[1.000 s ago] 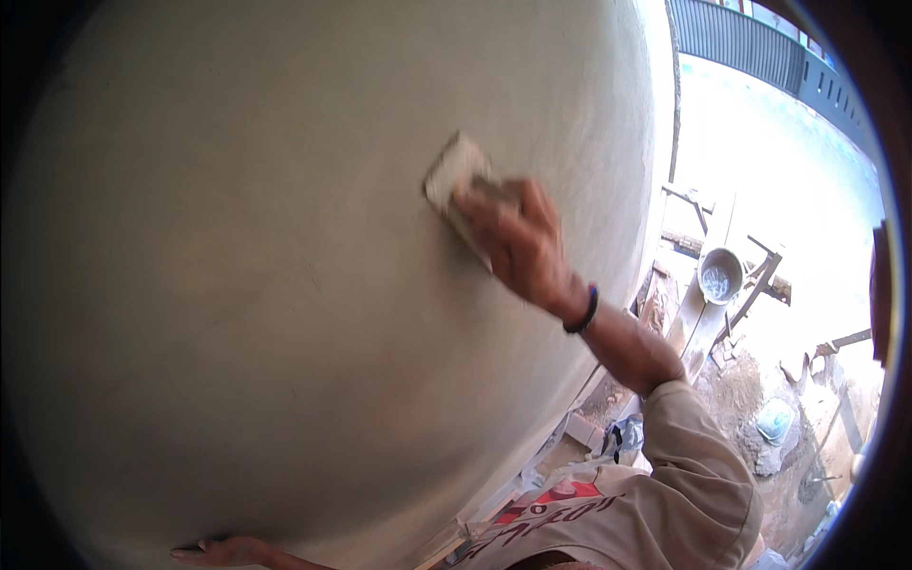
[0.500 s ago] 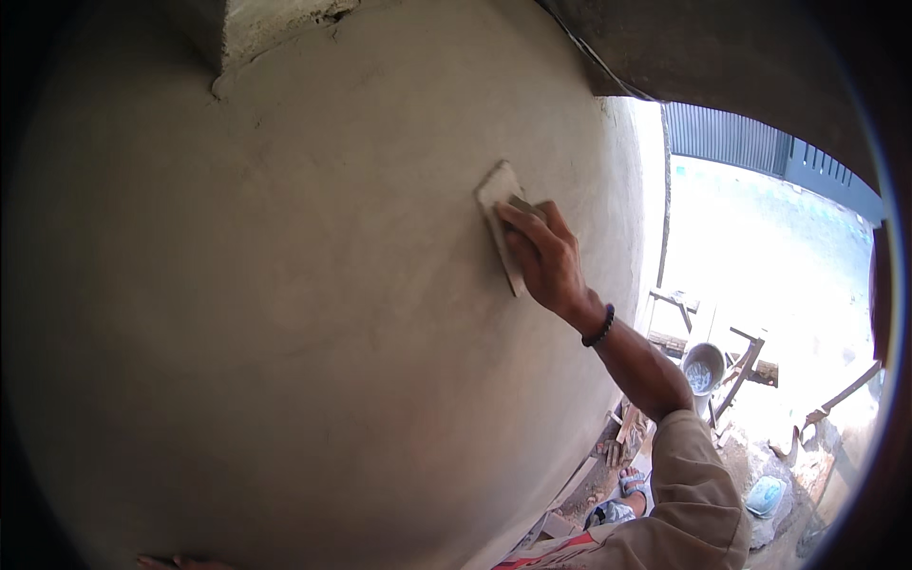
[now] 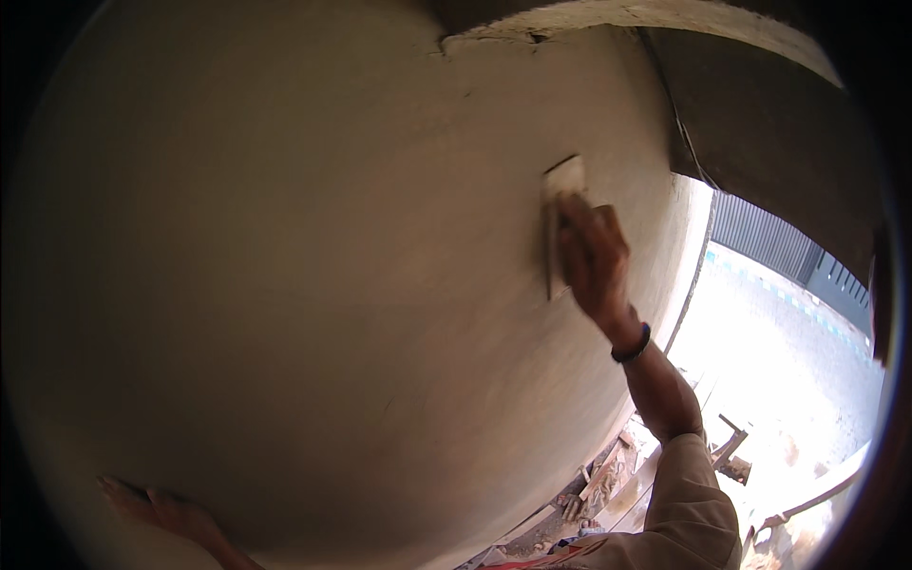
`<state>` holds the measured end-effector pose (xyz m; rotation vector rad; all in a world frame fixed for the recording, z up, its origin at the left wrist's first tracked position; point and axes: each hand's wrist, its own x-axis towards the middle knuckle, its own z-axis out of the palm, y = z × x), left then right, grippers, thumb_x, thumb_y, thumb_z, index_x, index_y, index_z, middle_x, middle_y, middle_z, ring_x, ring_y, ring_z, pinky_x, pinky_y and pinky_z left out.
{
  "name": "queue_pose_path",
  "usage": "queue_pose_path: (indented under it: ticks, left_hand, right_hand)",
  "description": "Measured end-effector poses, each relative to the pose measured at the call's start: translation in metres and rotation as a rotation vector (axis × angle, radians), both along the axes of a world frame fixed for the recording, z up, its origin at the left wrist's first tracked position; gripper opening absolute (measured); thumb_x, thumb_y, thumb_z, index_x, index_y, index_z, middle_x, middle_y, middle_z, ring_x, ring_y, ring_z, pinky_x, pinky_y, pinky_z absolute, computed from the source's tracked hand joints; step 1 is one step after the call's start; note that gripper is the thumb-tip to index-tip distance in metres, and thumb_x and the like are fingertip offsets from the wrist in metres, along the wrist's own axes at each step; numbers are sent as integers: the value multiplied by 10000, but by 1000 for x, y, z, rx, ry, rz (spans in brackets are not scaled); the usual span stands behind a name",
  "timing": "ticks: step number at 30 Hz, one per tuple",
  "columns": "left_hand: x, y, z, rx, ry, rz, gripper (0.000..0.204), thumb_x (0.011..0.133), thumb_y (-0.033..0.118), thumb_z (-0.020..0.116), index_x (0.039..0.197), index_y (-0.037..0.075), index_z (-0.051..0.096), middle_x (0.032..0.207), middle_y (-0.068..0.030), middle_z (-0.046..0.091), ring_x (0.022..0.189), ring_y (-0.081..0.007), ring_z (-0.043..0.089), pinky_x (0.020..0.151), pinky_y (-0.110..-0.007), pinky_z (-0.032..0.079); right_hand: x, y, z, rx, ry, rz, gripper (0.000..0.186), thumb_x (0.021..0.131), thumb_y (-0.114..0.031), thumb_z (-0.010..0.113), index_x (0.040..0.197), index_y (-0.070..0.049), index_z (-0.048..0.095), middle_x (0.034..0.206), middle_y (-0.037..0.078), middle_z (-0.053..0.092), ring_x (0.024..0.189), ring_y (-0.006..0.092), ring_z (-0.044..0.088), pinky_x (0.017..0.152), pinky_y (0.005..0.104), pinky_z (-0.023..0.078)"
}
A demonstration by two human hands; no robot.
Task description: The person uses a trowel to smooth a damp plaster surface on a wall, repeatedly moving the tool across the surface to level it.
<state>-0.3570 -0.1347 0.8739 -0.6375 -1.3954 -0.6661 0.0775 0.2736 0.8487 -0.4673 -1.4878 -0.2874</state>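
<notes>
A grey plastered wall (image 3: 323, 275) fills most of the view. My right hand (image 3: 598, 261), with a dark bead bracelet at the wrist, is wrapped round the grip of a flat plastering float (image 3: 567, 175). The float stands nearly upright on its long side, its face against the wall at the right of the picture. My fingers hide its handle. At the lower left, my left hand (image 3: 163, 509) rests against the wall with its fingers stretched out and nothing in it. That hand is dim and a little blurred.
Overhead runs a rough concrete ledge (image 3: 608, 13), with a cable (image 3: 686, 142) hanging by the dark beam at upper right. Scrap wood and rubble (image 3: 608, 480) lie at the wall's foot. Beyond the wall's edge is bright ground with a grey metal gate (image 3: 765, 233).
The view has shifted, so the ledge and gate sit differently. My left hand now shows much more at lower left. The float is still on the wall, held more upright in my right hand.
</notes>
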Motion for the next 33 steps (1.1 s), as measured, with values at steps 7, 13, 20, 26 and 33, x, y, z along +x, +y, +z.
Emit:
queue_pose_path:
  ticks: [7,13,20,26,33]
  left_hand:
    - [-9,5,-9,29,-32,-10,661,1030,515,275,1489,42,318,1542,-173,309,1437,-376,240,1167,-541,174]
    - [-4,22,-6,65,-40,-45,658,1032,513,271,1479,36,338,1533,-182,313,1417,-381,274,1157,-542,197]
    - [1,6,-1,61,-24,-58,652,1019,527,303,1472,63,376,1527,-186,325,1403,-397,295,1143,-542,224]
    - [0,15,-1,93,-68,-58,672,1014,546,279,1480,70,367,1530,-188,321,1404,-423,283,1132,-551,225]
    - [-4,2,-1,78,-50,-41,714,1001,590,259,1505,88,320,1559,-161,285,1428,-429,235,1133,-574,194]
  right_hand:
    - [-45,-37,106,122,-109,32,358,875,-41,615,1214,-154,647,998,138,632,848,306,608,701,408,528]
    - [-49,-49,-36,-4,-75,-47,321,905,-87,585,1220,-75,644,1033,161,640,855,295,591,741,379,520]
    - [-105,-98,67,125,-239,-19,362,856,-77,623,1194,-195,676,960,115,596,784,253,556,669,386,440]
    - [-62,-58,-20,-88,16,-61,340,888,-61,615,1227,-51,641,1034,138,669,889,252,600,774,394,516]
    - [-131,-135,115,276,-387,-31,393,855,-111,662,1226,-244,656,940,108,609,869,285,598,710,396,495]
